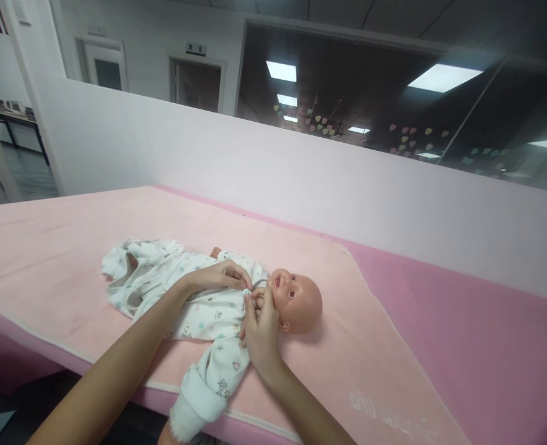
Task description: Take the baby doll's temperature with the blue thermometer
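Note:
A baby doll (303, 303) lies on its back, its bald head to the right. It wears a white patterned baby suit (208, 315) with small coloured prints. My left hand (222, 276) rests over the doll's chest, its fingertips pinching the suit's front near the neck. Right beside it, my right hand (261, 327) pinches the same cloth just below the doll's chin. Whatever small fastening may sit between the fingers is hidden. One sleeve (208, 383) with a folded cuff hangs toward the near edge. The suit's leg end (129, 272) lies bunched at the left.
A pale pink mat (60, 247) covers the padded table, with a darker pink surface (477, 327) at the right. A low white wall (254, 167) runs behind, topped by dark glass (370, 93). A doorway at the left shows a desk (13, 117).

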Motion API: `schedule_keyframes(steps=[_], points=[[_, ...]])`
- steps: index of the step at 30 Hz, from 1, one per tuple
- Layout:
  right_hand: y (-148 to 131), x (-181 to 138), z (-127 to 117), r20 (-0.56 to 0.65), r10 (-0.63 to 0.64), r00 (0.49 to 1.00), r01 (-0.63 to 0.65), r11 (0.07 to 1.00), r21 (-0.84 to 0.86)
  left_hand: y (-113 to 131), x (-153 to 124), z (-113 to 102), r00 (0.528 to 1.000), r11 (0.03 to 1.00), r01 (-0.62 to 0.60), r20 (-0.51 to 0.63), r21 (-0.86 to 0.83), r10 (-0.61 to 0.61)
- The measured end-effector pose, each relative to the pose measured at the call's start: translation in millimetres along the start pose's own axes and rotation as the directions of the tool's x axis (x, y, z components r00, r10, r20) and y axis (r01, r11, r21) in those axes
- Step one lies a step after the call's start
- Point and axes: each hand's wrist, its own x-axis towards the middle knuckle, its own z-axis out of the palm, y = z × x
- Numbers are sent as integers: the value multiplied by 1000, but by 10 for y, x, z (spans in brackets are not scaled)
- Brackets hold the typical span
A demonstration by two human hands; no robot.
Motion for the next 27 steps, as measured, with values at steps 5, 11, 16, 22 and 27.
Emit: schedule_keyframes(steps=[5,11,16,22,27], points=[[8,-3,13,-5,-23,1000,23,1000,-8,121,-104,-17,1000,1000,-1,31,10,1],[-12,7,-11,-90,-321,943,281,909,-308,158,-588,-5,982,972,85,-185,217,-45],[-170,124,96,88,-569,818,518,660,-545,51,-723,156,933,953,96,-360,287,14],[-136,195,362,195,-549,813,521,536,-664,57,-612,389,874,906,107,-474,409,111],[-22,176,368,134,-551,824,498,591,-634,-58,-672,648,763,803,242,-618,545,189]])
